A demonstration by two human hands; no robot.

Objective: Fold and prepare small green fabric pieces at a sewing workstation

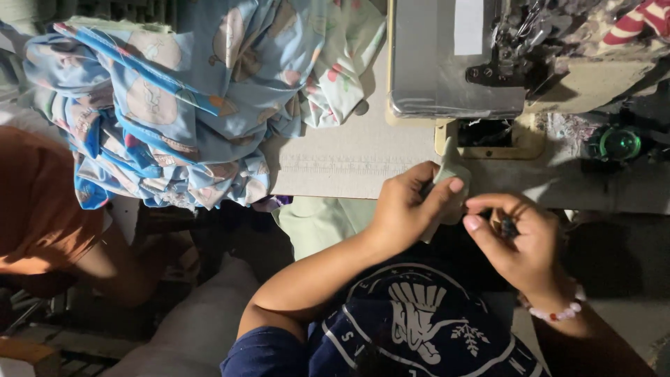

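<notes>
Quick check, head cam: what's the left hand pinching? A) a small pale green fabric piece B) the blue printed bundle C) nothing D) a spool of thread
A: the left hand pinches a small pale green fabric piece between thumb and fingers, just in front of the sewing machine; the blue printed fabric bundle lies untouched farther left on the table.
</notes>
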